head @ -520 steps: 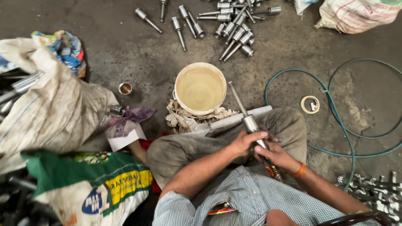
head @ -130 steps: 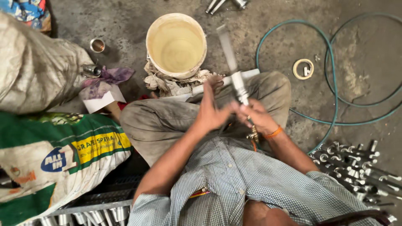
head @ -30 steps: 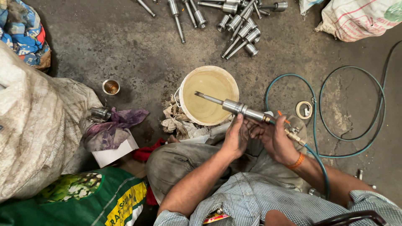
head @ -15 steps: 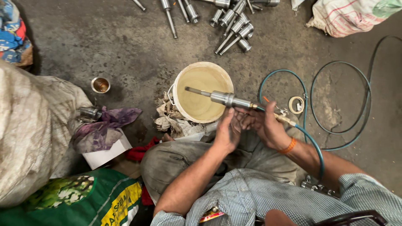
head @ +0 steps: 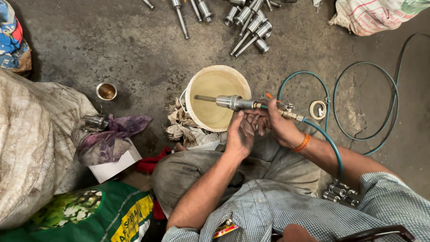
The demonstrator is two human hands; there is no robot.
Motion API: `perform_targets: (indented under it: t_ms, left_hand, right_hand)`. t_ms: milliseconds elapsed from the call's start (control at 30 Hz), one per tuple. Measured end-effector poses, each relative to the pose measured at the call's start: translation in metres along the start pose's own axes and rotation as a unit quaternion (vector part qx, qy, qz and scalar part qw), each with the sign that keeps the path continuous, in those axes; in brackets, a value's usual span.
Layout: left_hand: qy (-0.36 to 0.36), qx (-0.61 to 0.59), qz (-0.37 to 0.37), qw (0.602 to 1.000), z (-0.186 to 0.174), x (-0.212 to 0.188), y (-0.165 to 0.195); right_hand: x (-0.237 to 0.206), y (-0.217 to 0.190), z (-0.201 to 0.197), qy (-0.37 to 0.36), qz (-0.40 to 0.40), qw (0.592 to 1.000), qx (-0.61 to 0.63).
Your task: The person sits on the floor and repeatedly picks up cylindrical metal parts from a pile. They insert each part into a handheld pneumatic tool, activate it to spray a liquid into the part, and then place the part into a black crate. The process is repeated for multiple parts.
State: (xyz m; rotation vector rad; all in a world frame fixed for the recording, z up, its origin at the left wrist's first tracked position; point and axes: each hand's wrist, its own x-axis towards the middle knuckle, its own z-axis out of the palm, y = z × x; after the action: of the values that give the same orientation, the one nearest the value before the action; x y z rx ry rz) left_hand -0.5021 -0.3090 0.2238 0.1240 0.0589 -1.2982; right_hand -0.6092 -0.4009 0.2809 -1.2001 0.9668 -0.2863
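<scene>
Currently in hand: one steel nozzle tool (head: 235, 102), held level over the cream plastic bucket (head: 197, 85), its thin rod tip pointing across the bucket's mouth. My right hand (head: 277, 124) is closed around the rear brass fitting, where the teal air hose (head: 329, 143) joins. My left hand (head: 239, 132) sits just under the barrel, fingers curled loosely against it, palm partly open. Nearby on the concrete floor (head: 125, 45): grey rags (head: 181, 127) touching the bucket, a tape roll (head: 318, 109) beside the hose, loose steel shafts (head: 248, 22) beyond the bucket, a small tin cup (head: 106, 91).
</scene>
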Motion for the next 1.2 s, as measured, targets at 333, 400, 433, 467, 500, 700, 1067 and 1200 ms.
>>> perform_targets:
  t_ms: [333, 400, 433, 467, 500, 700, 1067, 1200]
  left_hand:
    - [0.026, -0.002, 0.013, 1.0, -0.006, 0.005, 0.006]
    - [0.026, -0.003, 0.012, 1.0, -0.011, 0.006, 0.003]
    - [0.039, -0.004, 0.009, 0.999, -0.013, 0.007, 0.001]
    - [0.05, -0.004, 0.005, 0.999, -0.015, 0.006, -0.001]
    - [0.038, -0.014, -0.004, 0.999, -0.016, 0.006, -0.003]
    - [0.06, 0.001, -0.043, 0.997, -0.008, -0.008, -0.012]
    - [0.071, 0.042, -0.108, 0.991, -0.013, -0.065, -0.062]
    - [0.043, 0.075, -0.084, 0.993, -0.011, -0.073, -0.072]
  right_hand:
    - [0.015, 0.0, 0.007, -0.007, 0.009, 0.999, -0.03]
    - [0.015, 0.002, 0.007, -0.011, 0.001, 0.999, -0.03]
    - [0.014, 0.005, 0.005, 0.01, -0.003, 1.0, -0.027]
    - [0.012, 0.01, 0.004, 0.033, -0.011, 0.999, -0.023]
    - [0.011, 0.014, 0.0, 0.056, -0.023, 0.998, -0.017]
    - [-0.059, 0.054, -0.029, 0.022, -0.124, 0.983, -0.134]
    - [-0.173, 0.084, -0.069, 0.052, -0.462, 0.699, -0.543]
    - [-0.206, 0.105, -0.109, 0.118, -0.433, 0.715, -0.536]
